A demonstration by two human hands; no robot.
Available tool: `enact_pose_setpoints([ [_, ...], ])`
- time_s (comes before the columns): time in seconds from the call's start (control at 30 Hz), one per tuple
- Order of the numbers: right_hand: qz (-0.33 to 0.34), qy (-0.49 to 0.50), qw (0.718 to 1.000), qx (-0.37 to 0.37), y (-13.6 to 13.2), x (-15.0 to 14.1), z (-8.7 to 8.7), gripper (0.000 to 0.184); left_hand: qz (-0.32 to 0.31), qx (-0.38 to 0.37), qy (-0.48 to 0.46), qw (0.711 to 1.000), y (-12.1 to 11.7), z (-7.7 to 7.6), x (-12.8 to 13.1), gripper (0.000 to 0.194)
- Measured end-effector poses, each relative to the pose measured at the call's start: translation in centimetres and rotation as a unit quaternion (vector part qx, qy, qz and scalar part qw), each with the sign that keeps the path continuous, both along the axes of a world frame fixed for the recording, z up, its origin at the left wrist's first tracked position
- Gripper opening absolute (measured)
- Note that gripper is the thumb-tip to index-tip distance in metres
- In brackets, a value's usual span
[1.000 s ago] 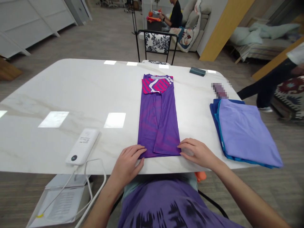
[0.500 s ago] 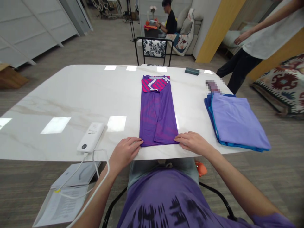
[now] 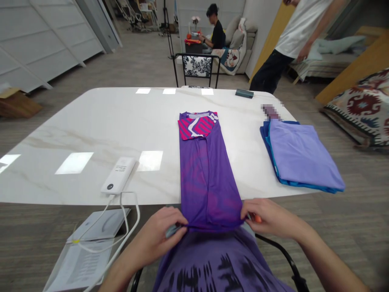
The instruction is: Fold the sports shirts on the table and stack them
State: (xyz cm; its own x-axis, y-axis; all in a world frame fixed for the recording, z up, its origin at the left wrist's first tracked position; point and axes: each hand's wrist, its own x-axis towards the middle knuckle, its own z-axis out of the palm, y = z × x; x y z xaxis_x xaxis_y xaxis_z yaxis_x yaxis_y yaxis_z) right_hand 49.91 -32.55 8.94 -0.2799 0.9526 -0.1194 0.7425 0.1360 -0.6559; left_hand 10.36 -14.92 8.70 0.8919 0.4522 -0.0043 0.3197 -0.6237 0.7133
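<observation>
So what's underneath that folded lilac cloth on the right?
Blue layers peek out beneath the lilac cloth, along its left, near and far edges. The rest is covered, so I can't tell how many layers sit on the table.

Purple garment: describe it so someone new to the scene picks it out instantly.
Start at the white marbled table. The purple garment lies lengthwise across its near edge, near corners pinched by the left hand and right hand. A pink panel with white lines at its far end sets it apart from the lavender-topped stack on the right.
</observation>
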Motion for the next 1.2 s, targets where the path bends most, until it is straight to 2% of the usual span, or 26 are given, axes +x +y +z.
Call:
enact_pose_setpoints([
  [0.07,0.022,0.069,0.997,-0.039,-1.6,-0.2,2.8,0.034,-0.003,-0.059,-0.022,0.998,-1.3,2.9,-0.6,0.013],
  [0.17,-0.01,0.113,0.994,0.005,-0.6,0.8,6.9,0.024,0.052,-0.062,-0.089,0.993,-0.8,6.7,0.8,0.013],
  [0.23,-0.068,0.104,0.99,0.065,2.6,2.4,9.0,0.012,0.147,-0.02,-0.133,0.98,1.0,8.3,3.3,0.011],
  [0.3,-0.126,0.086,0.982,0.115,7.5,4.6,10.2,0.006,0.257,0.037,-0.163,0.952,4.1,9.0,6.8,0.016],
  [0.33,-0.152,0.081,0.976,0.132,10.4,5.8,10.4,0.01,0.302,0.064,-0.174,0.935,6.1,9.0,8.8,0.021],
  [0.4,-0.198,0.076,0.967,0.144,17.1,8.2,9.8,0.022,0.356,0.104,-0.179,0.911,11.1,8.4,12.6,0.027],
  [0.47,-0.23,0.066,0.961,0.136,24.1,10.6,8.0,0.028,0.373,0.127,-0.155,0.906,16.8,6.9,16.0,0.029],
  [0.57,-0.249,0.026,0.961,0.117,33.4,13.4,3.5,0.027,0.387,0.131,-0.05,0.911,25.3,3.5,19.7,0.031],
  [0.63,-0.256,-0.026,0.962,0.091,37.7,14.4,0.2,0.031,0.39,0.126,0.044,0.911,29.4,1.1,21.0,0.038],
  [0.67,-0.264,-0.057,0.96,0.078,39.0,14.7,-1.3,0.037,0.389,0.131,0.081,0.908,30.7,0.0,21.3,0.044],
  [0.7,-0.273,-0.088,0.955,0.07,39.7,14.7,-2.6,0.044,0.387,0.144,0.104,0.905,31.3,-0.9,21.5,0.052],
  [0.77,-0.293,-0.141,0.942,0.083,39.6,14.1,-4.3,0.058,0.366,0.188,0.108,0.905,31.0,-2.3,21.4,0.06],
  [0.83,-0.292,-0.171,0.933,0.12,38.2,12.9,-5.1,0.065,0.32,0.233,0.073,0.915,28.9,-3.1,21.1,0.059],
  [0.9,-0.246,-0.184,0.94,0.152,36.0,11.2,-5.5,0.069,0.256,0.256,0.051,0.931,26.0,-3.9,20.9,0.06],
  [0.97,-0.184,-0.195,0.951,0.152,34.0,9.5,-6.2,0.074,0.2,0.263,0.064,0.942,23.3,-4.9,20.8,0.068],
  [1.03,-0.149,-0.216,0.957,0.128,32.6,8.1,-7.2,0.08,0.173,0.26,0.104,0.944,21.7,-6.1,21.0,0.078],
  [1.13,-0.146,-0.24,0.955,0.097,32.0,7.3,-8.4,0.084,0.162,0.231,0.153,0.947,21.8,-7.2,21.1,0.079],
  [1.2,-0.188,-0.241,0.948,0.092,32.3,7.7,-8.4,0.087,0.178,0.205,0.149,0.951,23.4,-7.0,20.9,0.073],
])
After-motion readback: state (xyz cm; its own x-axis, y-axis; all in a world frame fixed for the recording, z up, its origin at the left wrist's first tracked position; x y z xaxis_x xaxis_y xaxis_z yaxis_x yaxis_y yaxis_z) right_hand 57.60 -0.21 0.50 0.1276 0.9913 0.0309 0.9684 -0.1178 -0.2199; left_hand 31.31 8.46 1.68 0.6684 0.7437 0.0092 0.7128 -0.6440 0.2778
